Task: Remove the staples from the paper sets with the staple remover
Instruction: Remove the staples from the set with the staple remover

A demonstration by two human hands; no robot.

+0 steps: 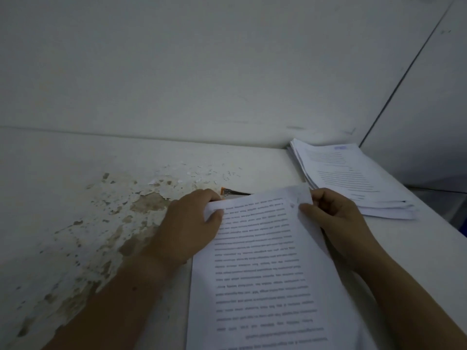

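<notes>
Printed white paper set (262,261) is lying over the peeling white table (75,198), the left hand (187,223) and right hand (336,218) pinching its far corners. A small orange-and-dark object (231,192) is peeking out behind the left fingers, too hidden to identify. No staple is making itself out.

I'm seeing both hands pinching the paper set's (262,261) top corners, left hand (187,223), right hand (336,218), staple remover (233,193) lying just behind.
</notes>
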